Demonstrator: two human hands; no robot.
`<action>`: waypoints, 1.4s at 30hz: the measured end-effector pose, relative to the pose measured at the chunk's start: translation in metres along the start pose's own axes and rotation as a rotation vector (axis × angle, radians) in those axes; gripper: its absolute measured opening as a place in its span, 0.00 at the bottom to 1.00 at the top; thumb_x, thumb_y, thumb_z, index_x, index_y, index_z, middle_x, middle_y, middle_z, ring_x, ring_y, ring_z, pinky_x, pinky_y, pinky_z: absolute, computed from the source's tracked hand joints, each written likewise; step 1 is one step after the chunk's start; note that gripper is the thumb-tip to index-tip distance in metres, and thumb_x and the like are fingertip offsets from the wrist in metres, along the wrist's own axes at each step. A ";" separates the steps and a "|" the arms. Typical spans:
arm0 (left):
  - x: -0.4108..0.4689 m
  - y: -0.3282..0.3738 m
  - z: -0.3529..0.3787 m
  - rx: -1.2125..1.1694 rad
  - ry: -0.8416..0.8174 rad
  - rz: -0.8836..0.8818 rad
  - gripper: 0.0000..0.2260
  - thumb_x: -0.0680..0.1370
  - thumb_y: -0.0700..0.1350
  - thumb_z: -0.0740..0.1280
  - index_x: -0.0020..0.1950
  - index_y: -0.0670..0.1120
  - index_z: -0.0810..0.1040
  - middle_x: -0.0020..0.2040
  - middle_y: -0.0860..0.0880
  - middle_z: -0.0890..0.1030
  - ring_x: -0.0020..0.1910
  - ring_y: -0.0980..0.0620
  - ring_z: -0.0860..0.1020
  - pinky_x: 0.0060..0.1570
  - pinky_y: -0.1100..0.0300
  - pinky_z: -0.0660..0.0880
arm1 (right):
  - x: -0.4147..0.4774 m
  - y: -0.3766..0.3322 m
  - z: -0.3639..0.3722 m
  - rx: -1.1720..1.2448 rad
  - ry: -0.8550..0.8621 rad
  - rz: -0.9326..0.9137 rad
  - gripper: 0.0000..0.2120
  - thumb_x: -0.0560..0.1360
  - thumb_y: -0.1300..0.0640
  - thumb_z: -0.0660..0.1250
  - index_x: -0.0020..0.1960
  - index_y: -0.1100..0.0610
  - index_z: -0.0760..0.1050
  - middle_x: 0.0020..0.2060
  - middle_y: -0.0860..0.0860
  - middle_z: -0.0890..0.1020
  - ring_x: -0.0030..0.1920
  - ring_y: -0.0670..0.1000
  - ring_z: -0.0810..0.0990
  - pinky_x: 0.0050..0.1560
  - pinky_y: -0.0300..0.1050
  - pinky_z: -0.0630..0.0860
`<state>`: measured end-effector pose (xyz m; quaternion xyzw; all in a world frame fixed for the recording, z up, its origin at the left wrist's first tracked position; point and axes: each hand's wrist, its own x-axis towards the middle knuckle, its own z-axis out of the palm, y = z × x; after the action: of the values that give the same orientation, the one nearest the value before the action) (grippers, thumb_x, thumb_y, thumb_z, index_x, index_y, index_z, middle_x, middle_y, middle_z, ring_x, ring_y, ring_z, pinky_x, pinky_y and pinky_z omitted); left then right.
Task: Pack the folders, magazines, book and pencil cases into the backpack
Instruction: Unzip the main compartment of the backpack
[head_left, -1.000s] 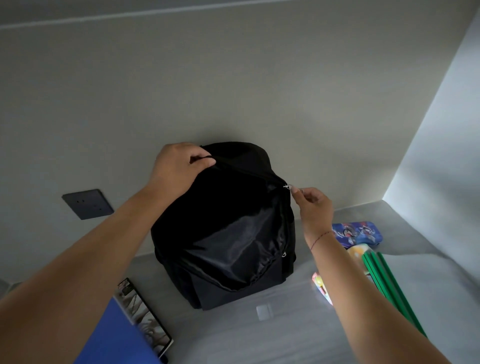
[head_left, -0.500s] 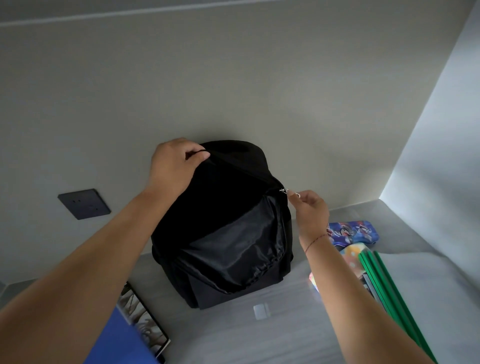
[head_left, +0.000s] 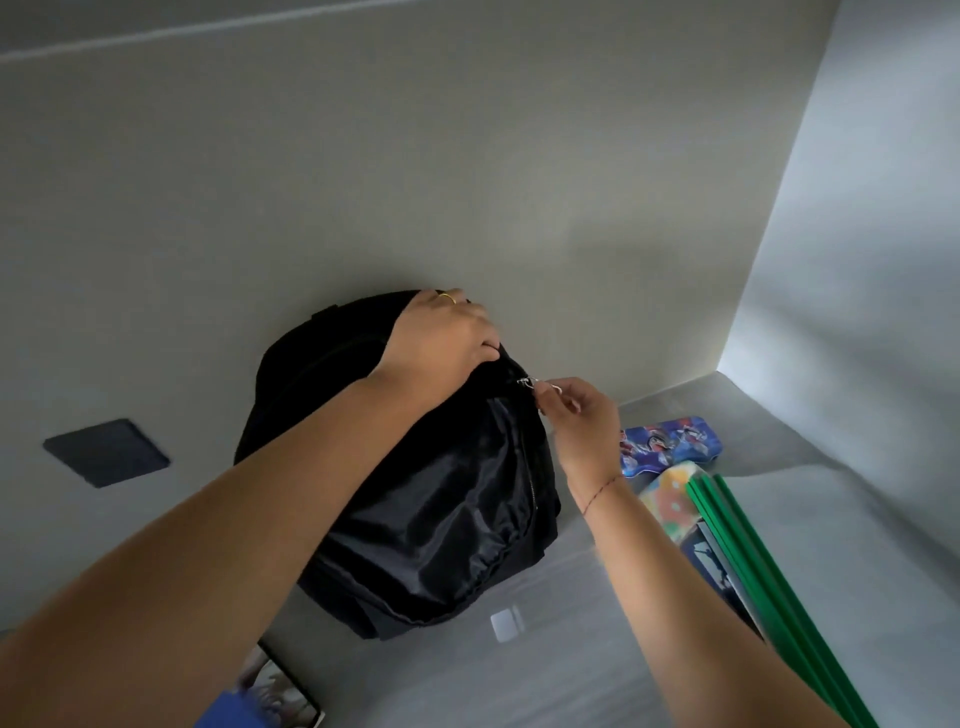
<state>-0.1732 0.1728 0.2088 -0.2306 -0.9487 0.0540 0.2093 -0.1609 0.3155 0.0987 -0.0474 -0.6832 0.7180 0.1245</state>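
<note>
Backpack (head_left: 415, 493), black and standing upright, sits in the middle of the frame on a grey table (head_left: 571, 675), its back against the pale wall (head_left: 467, 182). The left hand (head_left: 441, 338) lies over the bag's top, right of its crown. Its fingers are curled down and clamped with the thumb on a fold of black fabric just above the zip, and a ring (head_left: 447, 297) shows on one finger. Just right of it and a little lower, the right hand (head_left: 576, 415) pinches the small metal zipper pull (head_left: 535, 383) between thumb and forefinger, the other fingers loosely curled behind. A thin red thread (head_left: 597, 493) circles that wrist. The pull sits high on the backpack's right shoulder, with the zip track running down the side below it; whether the opening gapes cannot be told in the dark cloth. At centre right of the frame, near the bag, a blue printed pencil case (head_left: 670, 449) lies on the table. Just below it is a flowered item (head_left: 670, 499), partly covered by green folders (head_left: 769, 582) that slant toward the lower right corner, with a dark cover (head_left: 711, 566) peeking out beneath them. At the bottom edge, left of centre, a blue folder (head_left: 228, 709) overlaps a magazine (head_left: 280, 686). A small white tab (head_left: 506, 623) lies on the table just in front of the backpack, and a dark square plate (head_left: 106, 452) is set in the wall at middle left.
</note>
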 end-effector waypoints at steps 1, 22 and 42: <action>-0.001 -0.001 0.001 -0.012 0.032 0.002 0.08 0.76 0.48 0.66 0.46 0.48 0.84 0.45 0.48 0.83 0.48 0.44 0.77 0.48 0.54 0.67 | 0.000 0.001 0.000 -0.005 0.009 0.014 0.08 0.73 0.58 0.69 0.38 0.61 0.81 0.32 0.52 0.80 0.33 0.45 0.75 0.39 0.40 0.71; -0.045 0.040 0.021 0.094 0.002 -0.151 0.25 0.70 0.68 0.59 0.44 0.49 0.82 0.42 0.52 0.80 0.52 0.48 0.75 0.54 0.53 0.61 | -0.002 -0.020 0.000 -0.030 -0.123 -0.022 0.10 0.74 0.59 0.68 0.40 0.66 0.80 0.37 0.61 0.83 0.38 0.52 0.79 0.44 0.49 0.77; -0.035 0.022 0.016 -0.008 0.019 -0.091 0.11 0.78 0.50 0.62 0.47 0.48 0.82 0.50 0.52 0.78 0.59 0.50 0.70 0.62 0.54 0.55 | -0.008 -0.023 -0.006 0.022 -0.131 0.163 0.09 0.74 0.60 0.67 0.37 0.61 0.80 0.34 0.55 0.80 0.38 0.49 0.77 0.32 0.24 0.69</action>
<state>-0.1428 0.1765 0.1768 -0.1885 -0.9564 0.0383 0.2197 -0.1496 0.3201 0.1208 -0.0545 -0.6759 0.7347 0.0212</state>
